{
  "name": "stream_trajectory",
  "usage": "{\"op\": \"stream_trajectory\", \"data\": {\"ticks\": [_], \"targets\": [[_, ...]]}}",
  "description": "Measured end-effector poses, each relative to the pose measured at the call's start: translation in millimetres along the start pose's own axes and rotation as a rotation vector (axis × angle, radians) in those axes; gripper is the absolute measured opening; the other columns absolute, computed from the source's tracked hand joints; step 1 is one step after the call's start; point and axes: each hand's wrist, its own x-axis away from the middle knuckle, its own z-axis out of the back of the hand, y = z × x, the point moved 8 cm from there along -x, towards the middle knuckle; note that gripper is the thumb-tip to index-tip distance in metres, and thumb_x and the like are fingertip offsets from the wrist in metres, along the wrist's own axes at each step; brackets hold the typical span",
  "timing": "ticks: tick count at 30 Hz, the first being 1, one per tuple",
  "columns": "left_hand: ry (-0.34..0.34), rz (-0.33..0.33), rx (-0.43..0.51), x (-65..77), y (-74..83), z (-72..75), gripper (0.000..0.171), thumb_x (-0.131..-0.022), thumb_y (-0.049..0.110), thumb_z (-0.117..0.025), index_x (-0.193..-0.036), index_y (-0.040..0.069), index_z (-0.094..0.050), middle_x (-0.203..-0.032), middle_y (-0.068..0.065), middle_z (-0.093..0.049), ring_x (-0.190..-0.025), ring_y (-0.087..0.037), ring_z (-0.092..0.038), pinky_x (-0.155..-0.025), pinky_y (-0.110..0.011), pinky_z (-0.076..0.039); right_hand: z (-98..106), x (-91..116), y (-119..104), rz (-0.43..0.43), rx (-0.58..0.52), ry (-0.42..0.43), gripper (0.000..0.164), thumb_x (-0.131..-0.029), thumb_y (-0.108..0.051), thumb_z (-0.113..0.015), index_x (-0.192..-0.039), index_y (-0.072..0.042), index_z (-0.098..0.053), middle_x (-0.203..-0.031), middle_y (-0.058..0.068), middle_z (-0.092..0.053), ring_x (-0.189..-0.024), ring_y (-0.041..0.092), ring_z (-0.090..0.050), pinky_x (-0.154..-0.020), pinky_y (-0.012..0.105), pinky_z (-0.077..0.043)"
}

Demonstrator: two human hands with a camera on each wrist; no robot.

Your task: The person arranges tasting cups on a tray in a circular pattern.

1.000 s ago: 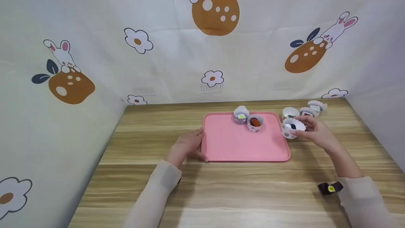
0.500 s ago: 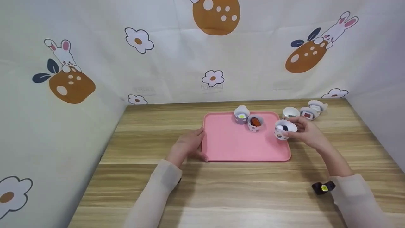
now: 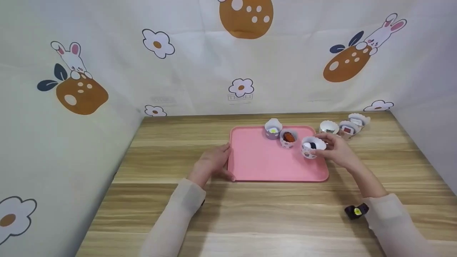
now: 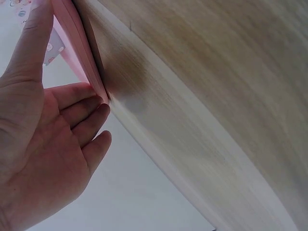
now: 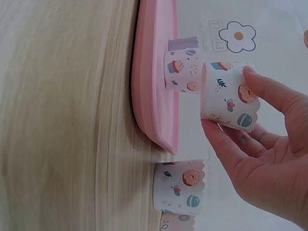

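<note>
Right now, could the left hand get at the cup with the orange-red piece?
Probably yes: the left hand touches the left edge of the tray, and only bare tray seems to lie between it and that cup.

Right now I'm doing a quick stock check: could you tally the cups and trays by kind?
Cups: 6 (2 standing on the tray, 1 held in the right hand, 3 on the table)
Tray: 1
Total: 7
</note>
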Motion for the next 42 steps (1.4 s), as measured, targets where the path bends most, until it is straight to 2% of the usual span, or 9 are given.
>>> {"op": "stream_trajectory", "data": {"ticks": [6,7,11,13,15,26,31,38,42], "targets": [[0.004,0.005,0.008,0.6,-0.1,0.6,0.117,-0.073,0.06,-0.079,-0.159,0.005,-0.021,-0.168,-0.01,-0.019,-0.153,-0.028,-0.025,-0.127,-0.04,-0.025,-6,-5,-2,0.02,0.021,0.006,0.054,-0.087,-0.005,-0.075,-0.132,0.014,-0.052,-0.131,0.033,-0.056,-0.098,-0.005,-0.059,-0.083,0.006,-0.049],[0.002,0.008,0.01,0.6,-0.1,0.6,0.117,-0.074,0.06,-0.079,-0.159,0.005,-0.021,-0.168,-0.01,-0.019,-0.154,-0.028,-0.025,-0.127,-0.04,-0.024,-6,-5,-1,0.018,0.022,0.006,0.054,-0.086,-0.005,-0.075,-0.131,0.013,-0.052,-0.13,0.033,-0.057,-0.099,-0.002,-0.06,-0.083,0.006,-0.049],[-0.005,0.012,0.013,0.4,0.1,0.4,0.116,-0.074,0.06,-0.078,-0.159,0.005,-0.021,-0.168,-0.01,-0.018,-0.154,-0.027,-0.024,-0.127,-0.04,-0.024,-10,-6,0,0.004,0.042,0.002,0.055,-0.086,-0.007,-0.075,-0.132,0.012,-0.051,-0.131,0.032,-0.057,-0.112,0.022,-0.063,-0.085,0.006,-0.048],[-0.007,0.013,0.004,0.3,0.1,0.3,0.116,-0.074,0.06,-0.078,-0.159,0.005,-0.021,-0.168,-0.01,-0.018,-0.154,-0.027,-0.024,-0.127,-0.04,-0.024,-12,-7,1,0.0,0.056,0.002,0.056,-0.086,-0.007,-0.076,-0.132,0.012,-0.051,-0.131,0.033,-0.056,-0.118,0.036,-0.061,-0.086,0.006,-0.046],[-0.005,0.013,-0.003,0.4,0.2,0.4,0.115,-0.074,0.06,-0.078,-0.158,0.005,-0.022,-0.168,-0.01,-0.019,-0.154,-0.027,-0.024,-0.127,-0.04,-0.024,-14,-7,1,-0.002,0.066,0.001,0.057,-0.086,-0.008,-0.076,-0.132,0.012,-0.05,-0.132,0.033,-0.056,-0.122,0.043,-0.057,-0.087,0.006,-0.045],[0.013,0.001,0.005,1.2,1.0,2.5,0.116,-0.072,0.058,-0.081,-0.157,0.004,-0.025,-0.167,-0.01,-0.021,-0.153,-0.028,-0.026,-0.126,-0.04,-0.026,-24,-11,2,-0.042,0.082,-0.038,0.058,-0.087,-0.012,-0.075,-0.134,0.01,-0.049,-0.134,0.031,-0.055,-0.123,0.042,-0.057,-0.086,0.009,-0.045],[0.006,0.009,0.004,0.1,0.1,0.8,0.116,-0.073,0.059,-0.08,-0.158,0.005,-0.023,-0.167,-0.009,-0.02,-0.154,-0.027,-0.025,-0.127,-0.04,-0.024,-30,-15,4,-0.037,0.104,-0.057,0.055,-0.087,-0.01,-0.074,-0.132,0.011,-0.05,-0.134,0.031,-0.055,-0.122,0.042,-0.057,-0.094,0.02,-0.047],[0.002,0.013,0.02,0.2,-0.7,-0.1,0.115,-0.073,0.059,-0.079,-0.158,0.005,-0.023,-0.167,-0.01,-0.019,-0.154,-0.027,-0.023,-0.127,-0.04,-0.022,-35,-16,7,-0.052,0.132,-0.079,0.055,-0.087,-0.011,-0.074,-0.132,0.01,-0.05,-0.134,0.03,-0.054,-0.126,0.045,-0.053,-0.11,0.052,-0.044],[0.0,0.015,0.03,1.2,-0.8,0.8,0.115,-0.073,0.058,-0.08,-0.158,0.006,-0.023,-0.168,-0.009,-0.019,-0.154,-0.028,-0.023,-0.127,-0.041,-0.022,-37,-17,7,-0.056,0.14,-0.089,0.055,-0.087,-0.012,-0.074,-0.133,0.009,-0.05,-0.135,0.03,-0.054,-0.127,0.047,-0.052,-0.111,0.057,-0.042]]}}
